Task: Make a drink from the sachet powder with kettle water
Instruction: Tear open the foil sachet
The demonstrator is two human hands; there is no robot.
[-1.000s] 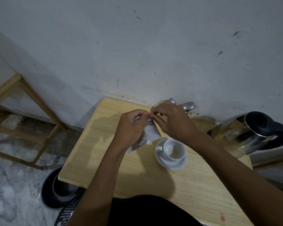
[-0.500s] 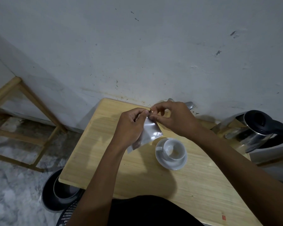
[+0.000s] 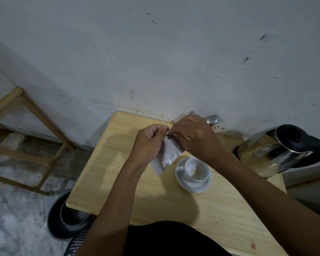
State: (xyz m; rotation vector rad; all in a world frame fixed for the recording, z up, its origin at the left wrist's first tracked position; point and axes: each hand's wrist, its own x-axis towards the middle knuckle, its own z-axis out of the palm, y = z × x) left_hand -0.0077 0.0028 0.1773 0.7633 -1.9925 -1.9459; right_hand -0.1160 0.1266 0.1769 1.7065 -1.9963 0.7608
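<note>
Left hand: the left hand (image 3: 148, 145) is curled shut, thumb and forefinger pinching the top edge of the sachet (image 3: 167, 156) from the left side.
Right hand: the right hand (image 3: 194, 137) is closed too, fingertips nipping the same top edge, knuckle to knuckle with the left.
Sachet: silvery white, hanging tilted below both pinches, above the bench (image 3: 118, 163) and just left of the cup (image 3: 196, 169). Whether the top is torn open, I cannot tell; the fingers cover it.
Cup: white, upright on its saucer (image 3: 192, 187), looks empty of powder, right of the sachet and near the middle of the bench.
Kettle: steel with a black handle, the kettle (image 3: 277, 150) sits at the far right edge of the bench, well apart from the hands.
Cutlery: a spoon and fork (image 3: 212, 119) peek out behind the right hand, by the wall.
Step in hand: looks like the tear, judging by that two-handed pinch.
Risk one: a sudden rip could fling powder over the bench, since the sachet hangs beside the cup, not over it.
Risk two: the right forearm passes close above the cup; a jerk on release could clip it off the saucer.
Risk three: a tear that runs too wide would make the pour hard to aim.
</note>
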